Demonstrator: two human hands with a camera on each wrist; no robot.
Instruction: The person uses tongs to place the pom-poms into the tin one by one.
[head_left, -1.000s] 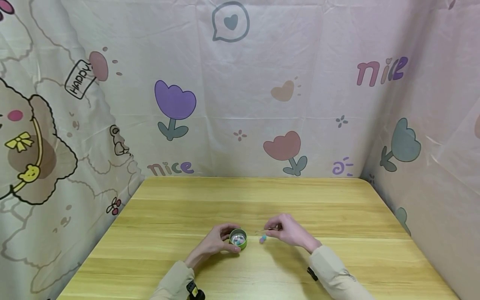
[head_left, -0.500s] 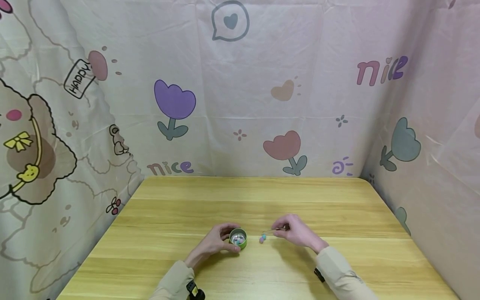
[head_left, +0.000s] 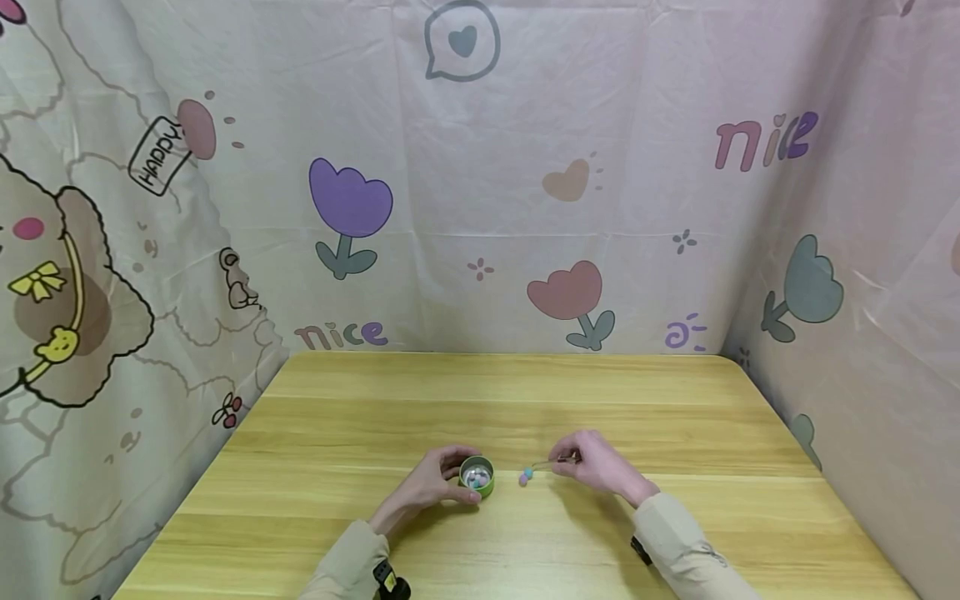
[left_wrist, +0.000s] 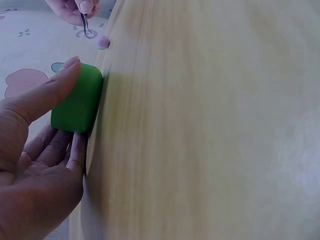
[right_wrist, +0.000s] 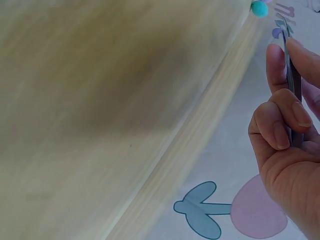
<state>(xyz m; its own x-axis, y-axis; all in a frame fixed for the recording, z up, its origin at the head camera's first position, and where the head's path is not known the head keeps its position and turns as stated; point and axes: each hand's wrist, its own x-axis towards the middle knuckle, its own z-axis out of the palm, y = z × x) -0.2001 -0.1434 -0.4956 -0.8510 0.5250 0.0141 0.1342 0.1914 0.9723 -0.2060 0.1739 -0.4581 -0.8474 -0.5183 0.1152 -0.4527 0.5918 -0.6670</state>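
Note:
A small round green tin [head_left: 486, 490] stands on the wooden table, with several pale and teal little balls [head_left: 477, 479] inside. My left hand [head_left: 431, 483] grips it from the left, thumb at the near side and fingers at the far side; the left wrist view shows its green wall [left_wrist: 82, 100]. To the right of the tin lie a teal ball [head_left: 528, 472] and a purple ball [head_left: 522, 481], side by side. My right hand [head_left: 596, 464] holds metal tweezers [right_wrist: 294, 80] between thumb and fingers. Their tips point left, right at the teal ball in the head view.
The wooden table [head_left: 375, 417] stretches around both hands. Behind it hangs a printed cloth [head_left: 465, 208] with flowers and hearts, which also runs down the left and right sides. Dark wrist straps [head_left: 390, 581] show at the sleeves.
My right hand has shifted right with the tweezers, drawing the tips from beyond the two balls back to the teal one. The left hand and the tin stay in place.

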